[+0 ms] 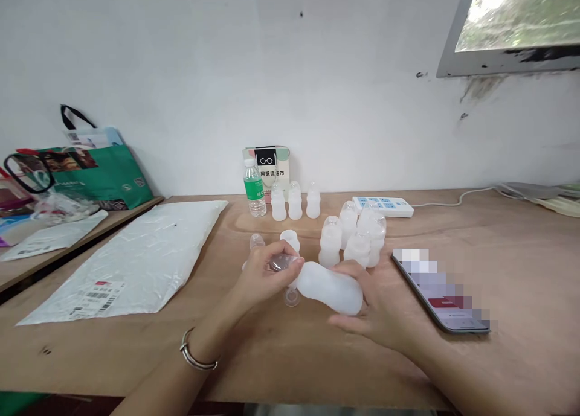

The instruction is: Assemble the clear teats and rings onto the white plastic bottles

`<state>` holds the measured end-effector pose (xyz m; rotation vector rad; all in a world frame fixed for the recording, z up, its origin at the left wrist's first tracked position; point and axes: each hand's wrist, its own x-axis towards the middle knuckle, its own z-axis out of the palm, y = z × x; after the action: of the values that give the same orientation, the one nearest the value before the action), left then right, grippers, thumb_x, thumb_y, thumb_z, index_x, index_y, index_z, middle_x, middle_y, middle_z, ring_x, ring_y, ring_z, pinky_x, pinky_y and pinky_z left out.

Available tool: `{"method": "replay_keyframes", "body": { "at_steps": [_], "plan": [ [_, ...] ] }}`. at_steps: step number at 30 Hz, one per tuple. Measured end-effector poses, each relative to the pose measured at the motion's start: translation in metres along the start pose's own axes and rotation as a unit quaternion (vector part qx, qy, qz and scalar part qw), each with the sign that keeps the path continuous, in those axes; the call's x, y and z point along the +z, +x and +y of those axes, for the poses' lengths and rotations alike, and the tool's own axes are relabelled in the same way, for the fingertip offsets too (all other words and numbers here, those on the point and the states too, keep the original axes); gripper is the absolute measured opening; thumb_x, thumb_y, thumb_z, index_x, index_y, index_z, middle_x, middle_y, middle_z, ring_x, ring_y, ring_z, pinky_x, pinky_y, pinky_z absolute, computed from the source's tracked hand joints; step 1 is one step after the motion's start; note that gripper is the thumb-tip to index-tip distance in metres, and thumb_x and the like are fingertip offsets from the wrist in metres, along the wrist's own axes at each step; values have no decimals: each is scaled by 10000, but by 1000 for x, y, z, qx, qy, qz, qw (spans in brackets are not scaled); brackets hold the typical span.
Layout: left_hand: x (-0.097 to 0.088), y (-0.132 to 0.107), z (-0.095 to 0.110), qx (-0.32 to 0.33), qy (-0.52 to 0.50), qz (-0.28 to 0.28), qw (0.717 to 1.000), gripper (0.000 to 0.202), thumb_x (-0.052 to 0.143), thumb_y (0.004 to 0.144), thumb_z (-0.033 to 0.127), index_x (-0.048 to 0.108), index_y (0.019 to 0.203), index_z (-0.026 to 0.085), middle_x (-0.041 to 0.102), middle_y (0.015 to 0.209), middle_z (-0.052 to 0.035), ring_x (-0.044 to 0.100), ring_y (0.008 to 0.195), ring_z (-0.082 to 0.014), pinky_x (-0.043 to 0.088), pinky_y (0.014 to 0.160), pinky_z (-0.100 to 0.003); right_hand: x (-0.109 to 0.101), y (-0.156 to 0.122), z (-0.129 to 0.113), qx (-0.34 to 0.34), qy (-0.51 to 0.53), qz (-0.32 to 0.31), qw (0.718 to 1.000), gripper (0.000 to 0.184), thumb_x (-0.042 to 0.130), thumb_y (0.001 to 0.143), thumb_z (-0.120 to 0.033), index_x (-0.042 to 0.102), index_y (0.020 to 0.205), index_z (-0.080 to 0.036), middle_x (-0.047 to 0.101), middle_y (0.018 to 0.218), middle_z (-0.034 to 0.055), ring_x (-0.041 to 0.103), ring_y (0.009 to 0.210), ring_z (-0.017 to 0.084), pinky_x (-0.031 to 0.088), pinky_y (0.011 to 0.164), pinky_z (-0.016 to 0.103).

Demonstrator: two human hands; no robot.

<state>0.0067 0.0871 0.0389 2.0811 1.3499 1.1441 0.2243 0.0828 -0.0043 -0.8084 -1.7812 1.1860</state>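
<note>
On the paper bag (281, 162) by the wall I can read 网眼镜, then a character half lost behind the cord, then 市, under a little drawing of spectacles. The water bottle (254, 189) wears a green label, its white lettering too small for me. The flat white mailer (149, 253) carries a sticker (97, 296) with barcodes and illegible print. White lettering on the green bag (115, 174) is blurred, beside a square code.

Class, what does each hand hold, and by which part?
The right hand holds a white bottle around the end farther from the left hand, which grips a clear cap by its sides.
</note>
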Motion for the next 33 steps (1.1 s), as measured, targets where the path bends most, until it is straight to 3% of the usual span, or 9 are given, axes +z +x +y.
{"method": "replay_keyframes", "body": {
  "at_steps": [6, 9, 12, 15, 20, 23, 25, 30, 33],
  "plan": [
    [-6, -1, -6, 72, 1, -14, 997, 157, 572, 703, 315, 606, 731, 165, 560, 563, 22, 439, 485, -85, 337, 458, -200, 2, 3, 2, 151, 146, -136, 968, 515, 308, 877, -578, 558, 1045, -160, 617, 663, 38, 539, 486, 149, 419, 464, 277],
    [-6, 0, 1, 1, -13, -1, 1000, 174, 584, 696, 335, 599, 690, 161, 544, 547, 23, 452, 491, -89, 359, 455, -199, 6, -1, 5, -5, -60, -23, 998, 329, 493, 852, -449, 575, 1072, -218, 654, 858, 62, 608, 715, 194, 493, 601, 300],
    [-6, 1, 8, -117, -68, -34, 990, 228, 574, 716, 385, 573, 665, 162, 539, 552, 23, 485, 467, -94, 388, 412, -194, 11, -9, 12, -206, -268, 75, 938, 342, 611, 798, -303, 555, 1132, -253, 628, 1017, 98, 608, 908, 249, 519, 769, 385],
    [-8, 1, 10, -192, -118, -72, 972, 285, 560, 734, 437, 550, 661, 161, 529, 544, 25, 492, 435, -95, 390, 362, -187, 16, -14, 14, -246, -317, 124, 908, 303, 639, 776, -219, 571, 1068, -260, 605, 1009, 98, 601, 956, 261, 510, 820, 442],
    [-14, -1, 4, -107, -117, -23, 987, 228, 559, 736, 383, 564, 687, 161, 533, 575, 28, 478, 470, -83, 387, 405, -176, 23, -5, 5, 25, 44, -5, 999, 468, 552, 787, -525, 448, 1126, -220, 606, 969, 86, 649, 749, 194, 542, 628, 337],
    [-16, -3, 2, -32, -93, -9, 995, 153, 590, 703, 305, 604, 706, 152, 554, 607, 22, 472, 524, -80, 385, 475, -178, 25, 1, 3, 197, 253, -140, 937, 575, 289, 818, -672, 477, 1006, -162, 620, 787, 71, 575, 450, 123, 431, 400, 240],
    [-16, -4, 2, -21, -95, -23, 995, 145, 600, 692, 290, 629, 722, 151, 573, 622, 15, 478, 541, -84, 385, 494, -184, 26, 1, 1, 212, 256, -117, 936, 519, 288, 830, -647, 471, 918, -169, 584, 655, 23, 461, 342, 79, 301, 319, 192],
    [-12, -3, 3, -132, -141, -53, 980, 210, 620, 680, 362, 637, 681, 153, 561, 575, 14, 483, 472, -89, 375, 415, -188, 26, -9, -3, -37, -85, 26, 995, 281, 545, 795, -365, 490, 1018, -203, 595, 765, 33, 573, 595, 146, 472, 487, 243],
    [-7, -2, 0, -214, -168, -90, 958, 314, 598, 704, 467, 622, 676, 154, 566, 531, 11, 492, 405, -92, 385, 376, -198, 18, -16, 5, -248, -342, 62, 904, 429, 565, 795, -213, 431, 1203, -224, 599, 951, 96, 615, 779, 207, 539, 628, 320]
  ]
}}
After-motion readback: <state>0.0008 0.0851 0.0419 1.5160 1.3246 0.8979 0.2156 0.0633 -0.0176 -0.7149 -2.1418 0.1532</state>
